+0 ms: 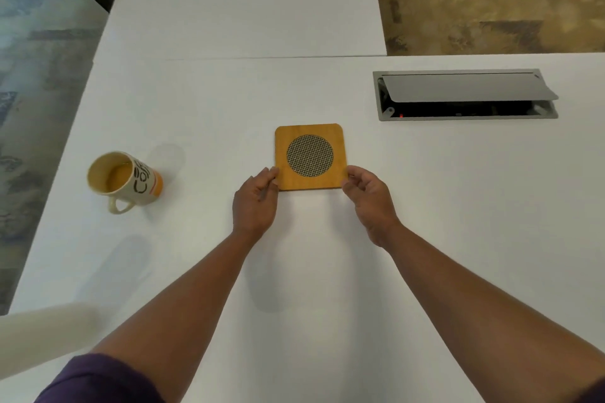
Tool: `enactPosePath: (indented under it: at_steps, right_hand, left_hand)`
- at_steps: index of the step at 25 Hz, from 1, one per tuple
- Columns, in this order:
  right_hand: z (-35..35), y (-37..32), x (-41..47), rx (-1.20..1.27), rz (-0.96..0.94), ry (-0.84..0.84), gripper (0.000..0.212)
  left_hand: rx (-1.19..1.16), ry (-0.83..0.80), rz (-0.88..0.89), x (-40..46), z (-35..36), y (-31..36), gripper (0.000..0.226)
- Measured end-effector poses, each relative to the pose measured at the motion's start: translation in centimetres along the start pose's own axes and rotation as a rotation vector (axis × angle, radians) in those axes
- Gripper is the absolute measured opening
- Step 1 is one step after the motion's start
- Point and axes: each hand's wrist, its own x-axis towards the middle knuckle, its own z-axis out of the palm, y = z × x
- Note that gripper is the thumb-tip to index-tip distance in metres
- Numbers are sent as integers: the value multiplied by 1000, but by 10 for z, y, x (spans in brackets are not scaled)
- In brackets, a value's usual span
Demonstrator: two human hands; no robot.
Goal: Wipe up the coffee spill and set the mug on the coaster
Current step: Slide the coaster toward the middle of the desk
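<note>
A square wooden coaster (pixel 311 156) with a round woven dark centre lies flat on the white table (pixel 229 255). My left hand (pixel 255 199) pinches its near left corner and my right hand (pixel 368 196) pinches its near right corner. A cream and orange mug (pixel 122 180) with dark lettering stands upright to the far left, handle toward me, with coffee inside. No spill shows on the table, and no cloth is in view.
An open metal cable hatch (pixel 465 95) is set into the table at the back right. A blurred pale cylinder (pixel 39 334) sits at the near left edge. The table's left edge drops to patterned carpet (pixel 29 75).
</note>
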Motion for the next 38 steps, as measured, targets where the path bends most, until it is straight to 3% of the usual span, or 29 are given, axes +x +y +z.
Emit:
enactPosePath:
  at_steps: [9, 18, 23, 28, 38]
  right_hand:
    - [25, 45, -91, -208, -78, -24, 34]
    - [38, 79, -125, -566, -276, 18, 60]
    - [36, 85, -122, -940, -440, 156, 57]
    - [36, 73, -100, -1172, -385, 106, 68]
    - [33, 68, -93, -1208, -334, 60, 64]
  left_hand:
    - [-2, 12, -59, -85, -43, -37, 29]
    - [93, -56, -31, -118, -57, -54, 42]
    - [178, -26, 191, -118, -54, -57, 50]
    - [352, -121, 195, -111, -46, -55, 68]
    - [317, -92, 144, -110, -42, -46, 65]
